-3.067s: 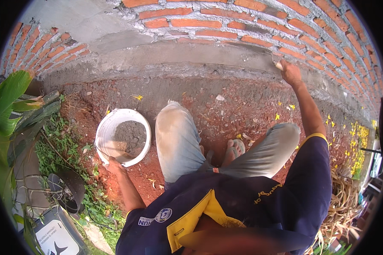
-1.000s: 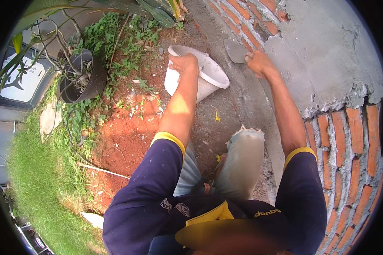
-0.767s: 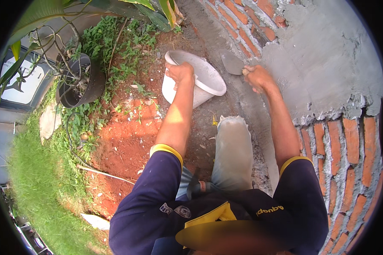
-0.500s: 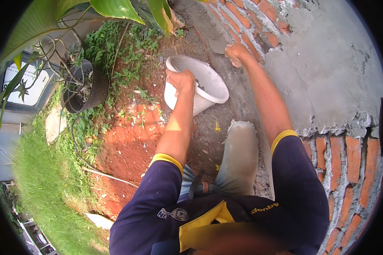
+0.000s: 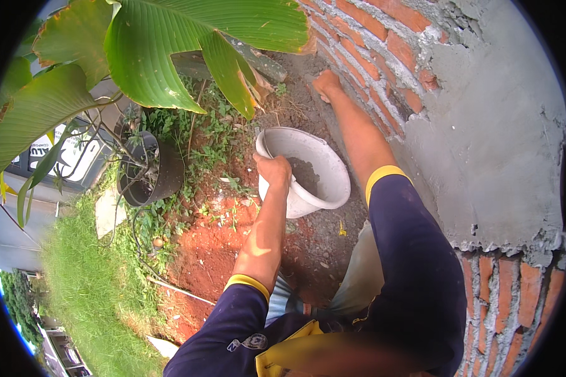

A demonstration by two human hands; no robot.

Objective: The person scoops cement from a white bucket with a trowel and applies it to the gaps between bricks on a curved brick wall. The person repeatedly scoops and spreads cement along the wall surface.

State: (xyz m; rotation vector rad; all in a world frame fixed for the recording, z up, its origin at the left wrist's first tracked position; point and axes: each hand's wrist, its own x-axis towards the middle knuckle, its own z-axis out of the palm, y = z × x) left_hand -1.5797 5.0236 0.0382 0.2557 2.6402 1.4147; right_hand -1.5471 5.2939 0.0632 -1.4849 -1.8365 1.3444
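My left hand [image 5: 274, 168] is closed on the near left rim of a whitish plastic bucket [image 5: 331, 182], which leans toward the wall side. Wet grey mortar [image 5: 306, 176] lies inside it. Farther ahead, my right hand [image 5: 327, 85] is closed in a fist low beside the foot of the brick wall. It appears to hold a trowel, whose flat grey blade shows in the earlier frame; now the blade is hard to make out against the grey ground. The bucket stands between my two arms, apart from the right hand.
On the right rises a brick wall [image 5: 509, 301], partly covered with smooth grey plaster [image 5: 490, 169]. Big green leaves [image 5: 163, 50] overhang the upper left. A dark plant pot [image 5: 163, 176] stands left of the bucket, with weeds, red soil [image 5: 198, 264] and grass [image 5: 88, 270] around.
My right hand has moved forward and left along the wall's foot. The view has shifted, with more leaves showing and the mortar in the bucket now visible. My left hand keeps its hold on the rim.
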